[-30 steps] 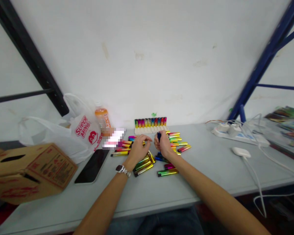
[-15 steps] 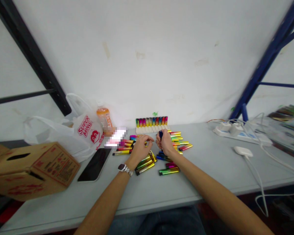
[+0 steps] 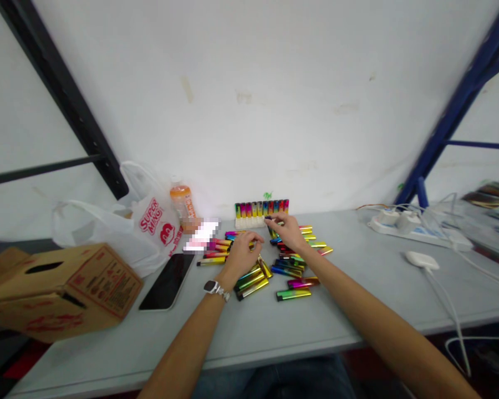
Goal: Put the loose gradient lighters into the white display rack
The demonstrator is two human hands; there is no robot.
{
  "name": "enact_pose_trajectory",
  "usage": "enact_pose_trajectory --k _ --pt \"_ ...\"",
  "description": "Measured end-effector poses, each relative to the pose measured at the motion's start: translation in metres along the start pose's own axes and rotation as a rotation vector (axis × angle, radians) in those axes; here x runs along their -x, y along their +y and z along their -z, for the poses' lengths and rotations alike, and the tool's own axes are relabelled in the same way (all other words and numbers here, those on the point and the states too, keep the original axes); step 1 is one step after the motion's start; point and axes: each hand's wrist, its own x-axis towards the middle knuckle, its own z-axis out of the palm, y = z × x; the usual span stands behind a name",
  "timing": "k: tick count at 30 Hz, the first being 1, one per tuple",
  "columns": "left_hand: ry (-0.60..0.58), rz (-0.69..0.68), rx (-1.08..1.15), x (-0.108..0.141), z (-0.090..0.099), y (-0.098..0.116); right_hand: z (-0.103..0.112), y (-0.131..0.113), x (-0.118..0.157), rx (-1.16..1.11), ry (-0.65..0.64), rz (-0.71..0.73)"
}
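Note:
Shiny multicoloured lighters lie in a loose spread on the grey table. Behind them, against the wall, a white rack bears one upright row of several lighters. My right hand is just in front of the rack's right part, its fingers pinched on a dark-ended lighter. Over the left part of the spread is my left hand, with a watch on the wrist. Its fingers are curled, and what they hold, if anything, is too small to make out.
At the left are a cardboard box, a white plastic bag, a black phone and an orange-capped bottle. A power strip and a white charger with cables lie at the right.
My right hand has moved forward towards the rack and its fingers reach out with the lighter. My left hand has barely moved. The whole view has shifted slightly.

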Motion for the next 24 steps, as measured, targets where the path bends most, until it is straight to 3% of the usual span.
enact_pose_trajectory --k 10,17,24 --pt "-0.023 -0.002 -0.049 -0.001 0.004 -0.015 -0.008 0.023 -0.083 0.419 -0.196 0.205" --pt "-0.051 0.006 -0.094 0.0 0.007 -0.016 -0.018 0.045 -0.1 0.504 -0.293 0.198" --pt "-0.086 0.004 -0.171 0.003 0.009 -0.017 -0.019 0.047 -0.105 0.595 -0.372 0.152"
